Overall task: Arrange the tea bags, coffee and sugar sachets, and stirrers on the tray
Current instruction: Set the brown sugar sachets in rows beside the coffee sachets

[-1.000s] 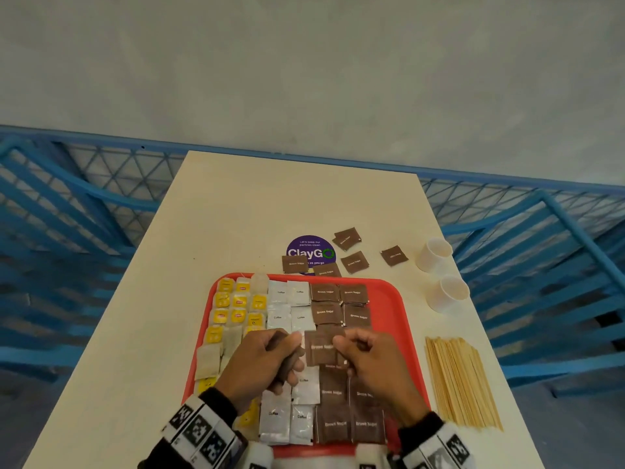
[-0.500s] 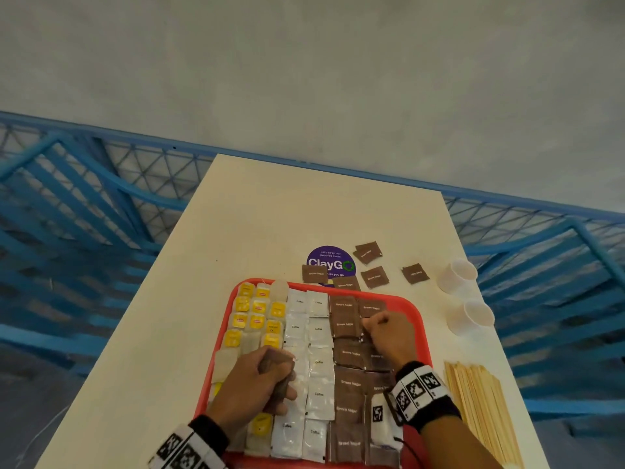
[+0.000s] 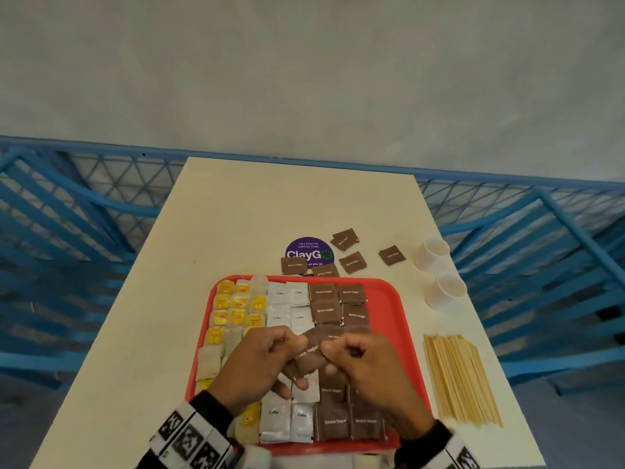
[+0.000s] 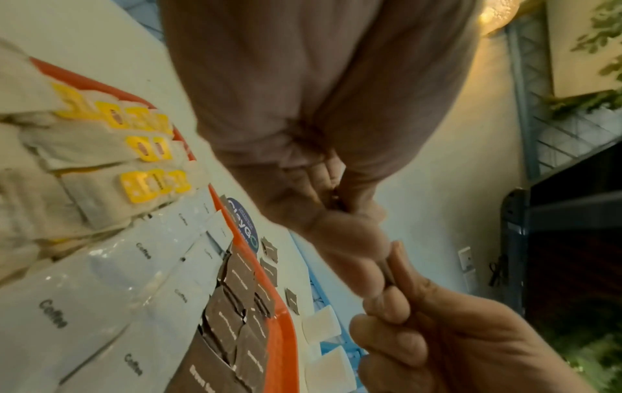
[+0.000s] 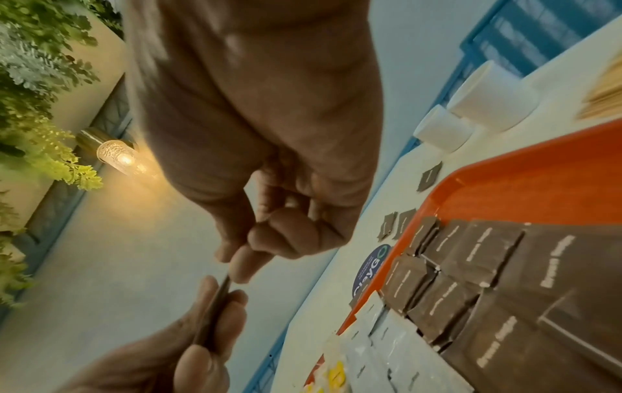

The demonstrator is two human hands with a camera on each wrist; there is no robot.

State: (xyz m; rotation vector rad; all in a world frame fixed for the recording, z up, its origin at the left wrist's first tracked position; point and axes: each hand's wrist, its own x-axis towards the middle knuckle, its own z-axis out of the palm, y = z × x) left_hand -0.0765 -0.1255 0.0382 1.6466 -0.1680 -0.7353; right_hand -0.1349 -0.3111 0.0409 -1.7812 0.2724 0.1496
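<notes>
We pinch one brown sugar sachet between left hand and right hand, apparently to place it on the tray.

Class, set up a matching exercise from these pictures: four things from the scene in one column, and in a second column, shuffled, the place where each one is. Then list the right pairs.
Things
1. tea bags
2. stirrers
3. paper cups
4. held brown sugar sachet

Places
A. pinched between the left hand and right hand, above the tray
B. in a bundle on the table, right of the tray
C. in the tray's left columns
D. on the table beyond the stirrers, off the tray

Pairs: 1-C, 2-B, 3-D, 4-A
</notes>
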